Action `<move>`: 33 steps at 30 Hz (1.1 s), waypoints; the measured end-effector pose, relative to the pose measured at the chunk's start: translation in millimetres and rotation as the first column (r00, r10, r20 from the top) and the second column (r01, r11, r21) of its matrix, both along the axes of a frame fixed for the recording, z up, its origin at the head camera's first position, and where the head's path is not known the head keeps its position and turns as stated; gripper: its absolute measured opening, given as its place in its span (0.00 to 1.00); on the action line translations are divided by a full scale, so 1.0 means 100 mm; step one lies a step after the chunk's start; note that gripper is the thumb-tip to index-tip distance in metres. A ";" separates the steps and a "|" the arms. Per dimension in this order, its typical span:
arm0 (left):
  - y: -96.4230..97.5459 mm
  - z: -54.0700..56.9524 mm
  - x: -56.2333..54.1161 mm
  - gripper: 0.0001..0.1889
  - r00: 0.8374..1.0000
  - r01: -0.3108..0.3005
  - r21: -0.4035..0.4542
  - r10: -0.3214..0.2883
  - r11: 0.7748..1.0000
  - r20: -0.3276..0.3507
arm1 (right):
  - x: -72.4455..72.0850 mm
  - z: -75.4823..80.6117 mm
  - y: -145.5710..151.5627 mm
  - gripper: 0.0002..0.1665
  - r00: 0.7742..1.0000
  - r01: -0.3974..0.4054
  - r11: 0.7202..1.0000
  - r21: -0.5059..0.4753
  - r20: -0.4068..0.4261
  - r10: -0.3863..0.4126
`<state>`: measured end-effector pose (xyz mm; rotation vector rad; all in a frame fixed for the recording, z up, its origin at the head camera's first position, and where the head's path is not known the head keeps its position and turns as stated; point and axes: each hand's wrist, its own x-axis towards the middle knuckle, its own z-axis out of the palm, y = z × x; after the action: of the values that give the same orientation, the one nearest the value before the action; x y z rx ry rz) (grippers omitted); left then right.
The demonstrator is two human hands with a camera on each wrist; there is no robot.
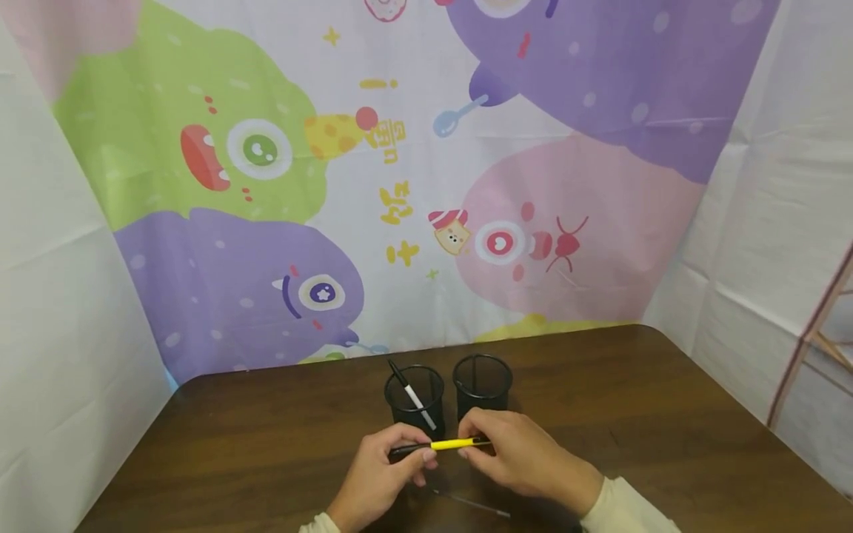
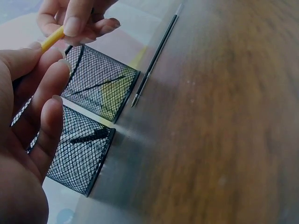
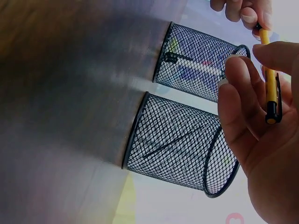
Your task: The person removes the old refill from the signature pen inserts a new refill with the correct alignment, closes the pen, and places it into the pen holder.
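Observation:
Both hands hold a yellow and black pen [image 1: 453, 444] level between them, in front of two mesh cups. My left hand [image 1: 376, 474] pinches its black end between thumb and fingers. At the other end, where the black clip sits, my right hand [image 1: 516, 451] grips the yellow barrel, with the clip end lying along the palm in the right wrist view. On the table just below the hands lies a thin pen refill [image 1: 473, 504], its pointed tip showing in the left wrist view. Part of the black end is hidden by the left fingers.
Behind the hands stand two black mesh pen cups, the left cup [image 1: 400, 418] close beside the right cup [image 1: 510, 385]. A white pen with a black cap [image 1: 413, 396] leans in the left one. A cartoon-printed cloth [image 1: 400, 311] hangs behind the brown wooden table [image 1: 266, 444].

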<state>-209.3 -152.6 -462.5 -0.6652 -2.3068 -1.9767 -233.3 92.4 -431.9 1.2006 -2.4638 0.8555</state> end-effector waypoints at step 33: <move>-0.01 0.01 0.00 0.09 1.000 0.014 -0.021 -0.014 1.000 0.004 | 0.00 -0.01 0.00 0.05 0.999 -0.050 0.999 0.009 -0.022 0.050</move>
<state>-209.0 -153.4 -461.1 -0.6817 -2.3346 -1.9647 -233.0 92.9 -433.1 1.2721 -2.4317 0.8414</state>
